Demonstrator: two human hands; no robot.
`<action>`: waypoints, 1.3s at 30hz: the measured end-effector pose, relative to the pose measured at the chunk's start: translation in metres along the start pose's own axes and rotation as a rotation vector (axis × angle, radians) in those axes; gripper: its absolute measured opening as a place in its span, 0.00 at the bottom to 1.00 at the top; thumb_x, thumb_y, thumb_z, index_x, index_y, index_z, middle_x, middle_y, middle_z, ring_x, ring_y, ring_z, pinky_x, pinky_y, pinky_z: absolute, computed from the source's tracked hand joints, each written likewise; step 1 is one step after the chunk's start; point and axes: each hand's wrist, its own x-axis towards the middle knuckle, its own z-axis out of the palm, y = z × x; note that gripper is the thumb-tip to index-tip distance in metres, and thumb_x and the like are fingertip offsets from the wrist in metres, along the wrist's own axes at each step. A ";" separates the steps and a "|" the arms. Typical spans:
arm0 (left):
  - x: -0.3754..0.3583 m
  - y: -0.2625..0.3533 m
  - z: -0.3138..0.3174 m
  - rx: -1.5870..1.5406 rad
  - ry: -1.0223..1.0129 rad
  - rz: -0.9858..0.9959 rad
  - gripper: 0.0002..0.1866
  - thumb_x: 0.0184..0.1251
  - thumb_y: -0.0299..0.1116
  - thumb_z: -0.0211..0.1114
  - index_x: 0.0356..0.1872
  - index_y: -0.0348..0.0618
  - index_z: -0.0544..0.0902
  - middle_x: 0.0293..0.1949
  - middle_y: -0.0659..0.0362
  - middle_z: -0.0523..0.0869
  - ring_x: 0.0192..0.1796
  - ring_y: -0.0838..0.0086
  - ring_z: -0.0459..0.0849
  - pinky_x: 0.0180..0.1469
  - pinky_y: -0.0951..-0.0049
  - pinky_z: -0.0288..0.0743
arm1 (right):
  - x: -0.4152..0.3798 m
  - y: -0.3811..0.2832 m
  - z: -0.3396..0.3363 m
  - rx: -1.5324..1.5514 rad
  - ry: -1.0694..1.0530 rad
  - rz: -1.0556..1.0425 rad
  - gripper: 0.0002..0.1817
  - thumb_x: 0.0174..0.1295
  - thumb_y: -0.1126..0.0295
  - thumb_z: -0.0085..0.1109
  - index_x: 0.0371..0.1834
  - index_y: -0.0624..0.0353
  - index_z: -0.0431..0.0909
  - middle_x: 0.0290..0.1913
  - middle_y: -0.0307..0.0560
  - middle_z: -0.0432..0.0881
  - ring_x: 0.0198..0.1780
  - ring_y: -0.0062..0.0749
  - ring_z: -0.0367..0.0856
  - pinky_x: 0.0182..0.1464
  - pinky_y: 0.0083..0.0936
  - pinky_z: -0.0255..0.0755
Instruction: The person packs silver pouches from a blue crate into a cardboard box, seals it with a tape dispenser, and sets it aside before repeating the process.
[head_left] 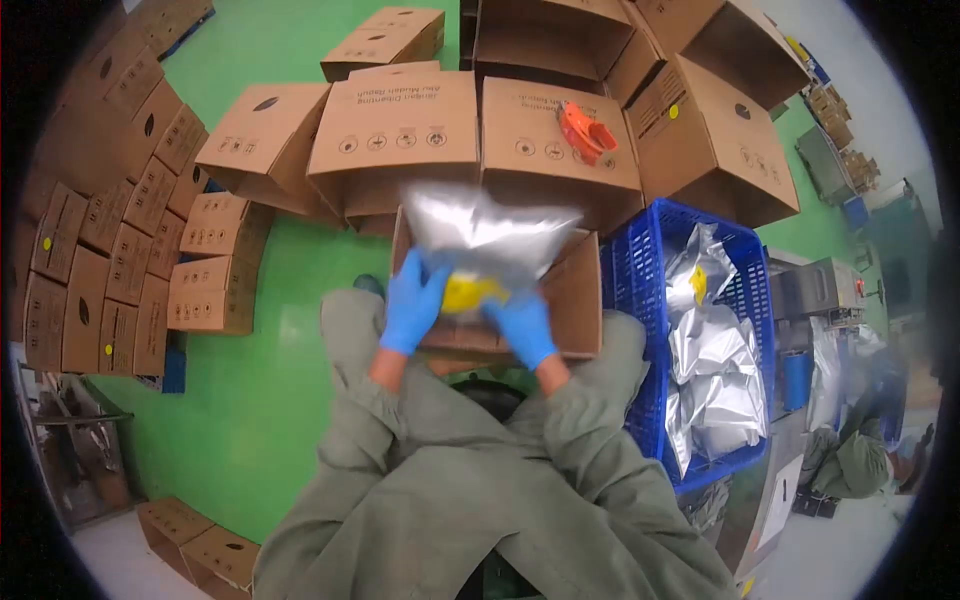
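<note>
1. While the person is sitting over an open cardboard box, both gloved hands are holding one silver foil pouch just above the box's mouth.
2. Left hand is closing its grip on the pouch's lower left corner; right hand is closing its grip on the lower right corner, beside a yellow label.
3. From the two grips the pouch is rising up and away from the body, its long axis running left to right across the box opening. Both hands are about equally near it. Motion is blurring the pouch, so its exact tilt is unclear.
4. No raised surface is showing; the box is resting by the person's knees above a green floor.
5. Just to the right, a blue crate is holding more silver pouches.
6. Closed cartons are standing beyond the box, one carrying an orange tape dispenser; more stacked cartons are lining the left side.
</note>
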 end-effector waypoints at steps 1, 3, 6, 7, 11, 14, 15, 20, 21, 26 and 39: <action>-0.009 -0.029 0.007 0.271 0.001 -0.114 0.27 0.63 0.40 0.66 0.59 0.37 0.70 0.41 0.47 0.84 0.46 0.57 0.86 0.44 0.57 0.79 | -0.004 0.022 0.014 -0.151 -0.342 0.150 0.26 0.58 0.60 0.65 0.56 0.64 0.75 0.52 0.58 0.82 0.53 0.48 0.81 0.55 0.39 0.74; -0.022 -0.039 0.020 0.541 -0.119 -0.148 0.30 0.63 0.43 0.65 0.61 0.38 0.68 0.44 0.46 0.84 0.47 0.53 0.84 0.45 0.53 0.78 | -0.013 0.021 0.016 -0.290 -0.672 0.351 0.27 0.60 0.57 0.63 0.58 0.63 0.75 0.54 0.60 0.81 0.55 0.52 0.80 0.57 0.42 0.73; -0.023 -0.037 0.020 0.777 -0.241 -0.079 0.35 0.63 0.49 0.64 0.66 0.38 0.66 0.48 0.44 0.83 0.49 0.49 0.83 0.46 0.51 0.78 | -0.013 -0.006 -0.013 -0.150 -0.563 0.371 0.28 0.61 0.58 0.61 0.60 0.62 0.74 0.56 0.61 0.80 0.58 0.53 0.78 0.61 0.41 0.71; -0.019 -0.032 0.017 0.740 -0.255 0.015 0.38 0.61 0.51 0.65 0.67 0.37 0.66 0.50 0.44 0.83 0.49 0.49 0.83 0.47 0.52 0.78 | -0.025 -0.002 -0.029 -0.006 -0.299 0.270 0.27 0.61 0.59 0.61 0.61 0.62 0.73 0.58 0.61 0.79 0.60 0.53 0.77 0.62 0.40 0.70; -0.037 -0.007 0.006 0.509 -0.497 0.342 0.31 0.57 0.54 0.68 0.58 0.46 0.79 0.51 0.48 0.84 0.46 0.54 0.85 0.48 0.57 0.78 | -0.062 0.008 -0.175 -0.185 0.524 0.093 0.29 0.57 0.71 0.63 0.64 0.64 0.71 0.62 0.59 0.76 0.64 0.48 0.73 0.67 0.37 0.65; -0.042 -0.007 0.009 0.576 -0.673 0.511 0.22 0.59 0.49 0.67 0.51 0.51 0.85 0.45 0.51 0.87 0.44 0.56 0.85 0.46 0.58 0.78 | -0.124 0.039 -0.303 -1.040 0.754 0.505 0.45 0.53 0.53 0.71 0.71 0.64 0.62 0.69 0.68 0.66 0.69 0.59 0.66 0.69 0.43 0.61; -0.043 -0.007 0.010 0.603 -0.658 0.451 0.18 0.59 0.45 0.66 0.49 0.51 0.86 0.42 0.52 0.87 0.43 0.56 0.85 0.45 0.58 0.78 | -0.138 0.035 -0.330 -1.187 0.635 0.848 0.56 0.47 0.36 0.68 0.74 0.58 0.57 0.75 0.64 0.56 0.73 0.58 0.59 0.70 0.54 0.55; -0.045 -0.011 0.008 0.654 -0.670 0.460 0.14 0.57 0.37 0.65 0.45 0.51 0.87 0.39 0.52 0.88 0.39 0.55 0.85 0.43 0.57 0.78 | -0.180 0.107 -0.387 -0.592 0.528 1.037 0.47 0.53 0.29 0.54 0.62 0.61 0.75 0.62 0.65 0.76 0.63 0.57 0.75 0.64 0.45 0.67; -0.044 -0.011 0.009 0.652 -0.656 0.457 0.14 0.57 0.37 0.65 0.45 0.51 0.87 0.39 0.52 0.88 0.39 0.55 0.85 0.43 0.57 0.78 | -0.169 0.108 -0.386 -0.594 0.528 1.023 0.47 0.53 0.29 0.54 0.62 0.61 0.75 0.62 0.65 0.76 0.63 0.57 0.75 0.64 0.45 0.67; -0.048 0.001 0.008 0.753 -0.824 0.314 0.19 0.61 0.41 0.65 0.52 0.49 0.85 0.43 0.47 0.87 0.44 0.54 0.85 0.48 0.57 0.79 | -0.128 0.172 -0.364 -0.885 0.652 1.015 0.39 0.54 0.32 0.55 0.38 0.66 0.85 0.41 0.66 0.84 0.44 0.59 0.83 0.47 0.44 0.74; -0.041 0.089 0.055 -1.637 -1.336 -0.460 0.46 0.66 0.72 0.44 0.69 0.41 0.67 0.65 0.46 0.73 0.65 0.56 0.74 0.63 0.53 0.73 | -0.058 -0.151 -0.268 -0.355 -0.326 -0.527 0.16 0.45 0.83 0.57 0.38 0.55 0.79 0.48 0.42 0.83 0.57 0.39 0.80 0.71 0.49 0.55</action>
